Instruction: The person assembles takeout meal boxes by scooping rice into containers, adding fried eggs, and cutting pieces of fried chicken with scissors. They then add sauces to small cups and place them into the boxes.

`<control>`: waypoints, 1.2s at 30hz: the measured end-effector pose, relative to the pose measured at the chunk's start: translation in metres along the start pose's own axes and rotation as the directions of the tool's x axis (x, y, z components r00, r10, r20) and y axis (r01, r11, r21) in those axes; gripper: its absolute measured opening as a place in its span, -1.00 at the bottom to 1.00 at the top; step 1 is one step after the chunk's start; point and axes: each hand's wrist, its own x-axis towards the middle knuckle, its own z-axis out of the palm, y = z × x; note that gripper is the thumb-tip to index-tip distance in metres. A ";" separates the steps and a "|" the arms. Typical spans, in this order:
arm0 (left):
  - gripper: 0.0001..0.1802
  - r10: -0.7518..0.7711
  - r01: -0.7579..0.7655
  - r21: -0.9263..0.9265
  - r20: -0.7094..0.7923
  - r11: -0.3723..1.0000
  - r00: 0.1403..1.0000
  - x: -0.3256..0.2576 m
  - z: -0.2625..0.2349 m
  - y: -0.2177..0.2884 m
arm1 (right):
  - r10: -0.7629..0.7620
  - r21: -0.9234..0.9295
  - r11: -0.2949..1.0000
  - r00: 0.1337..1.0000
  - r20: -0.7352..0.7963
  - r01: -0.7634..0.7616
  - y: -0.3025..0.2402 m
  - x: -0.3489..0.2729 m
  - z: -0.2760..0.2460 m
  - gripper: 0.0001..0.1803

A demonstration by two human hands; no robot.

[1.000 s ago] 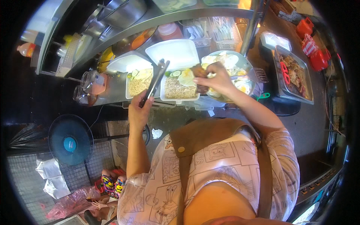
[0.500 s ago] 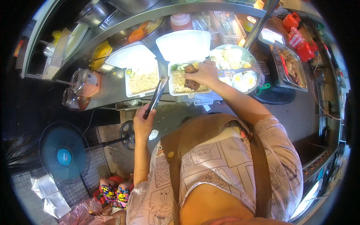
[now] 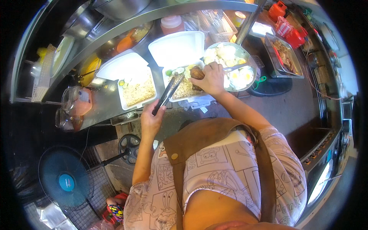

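My left hand (image 3: 152, 118) is closed around the handle end of metal tongs (image 3: 168, 96). The tongs' tips are slightly apart over the rice (image 3: 184, 91) in a white foam takeaway box (image 3: 174, 100) with its lid up. Inside that box, my right hand (image 3: 212, 78) has its fingers on a browned piece of meat (image 3: 197, 72), pressing or pinching it at its right side. Cucumber slices (image 3: 178, 71) lie behind the rice. To the left stands a second open foam box (image 3: 126, 108) of rice, with a bit of green at its back corner.
A round tray of eggs (image 3: 251, 78) sits right of the boxes. Farther right is a metal tray of cooked meat (image 3: 285, 57). Jars (image 3: 78, 100) stand at the counter's left end, a raised metal shelf (image 3: 168, 14) spans the back, and a fan (image 3: 66, 182) is lower left.
The tongs have swung right, from between the two boxes to over the rice in the right one, their tips spreading. My right hand stays at the meat. The whole view has shifted slightly.
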 end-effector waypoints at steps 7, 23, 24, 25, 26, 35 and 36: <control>-0.55 -0.042 0.041 -0.085 -0.015 0.996 0.999 0.007 -0.011 -0.011 | -0.352 0.099 0.934 0.932 0.089 0.343 -0.010 0.001 -0.023 -0.45; -0.55 -0.064 0.058 -0.119 -0.048 0.991 0.997 0.003 -0.021 -0.013 | -0.170 0.089 0.984 0.973 0.155 0.157 -0.023 0.009 -0.027 -0.37; -0.55 -0.054 0.048 -0.103 -0.049 0.993 0.997 0.003 -0.020 -0.012 | -0.115 0.064 0.992 0.984 0.139 0.107 -0.023 0.006 -0.027 -0.34; -0.55 -0.049 0.046 -0.112 -0.022 0.993 0.999 0.004 -0.017 -0.012 | -0.059 0.039 0.998 0.991 0.121 0.055 -0.023 0.003 -0.026 -0.31; -0.55 -0.043 0.043 -0.121 0.006 0.992 0.999 0.004 -0.012 -0.012 | -0.003 0.015 1.000 0.995 0.101 0.001 -0.022 0.000 -0.026 -0.28; -0.55 0.040 -0.043 0.037 0.090 0.998 0.995 0.005 0.003 0.023 | 0.078 -0.176 0.982 0.994 0.077 -0.063 -0.007 0.001 -0.006 -0.21; -0.55 0.054 -0.059 0.056 0.083 0.997 0.995 0.005 0.003 0.024 | 0.085 -0.173 0.982 0.993 0.085 -0.069 -0.005 0.002 -0.004 -0.21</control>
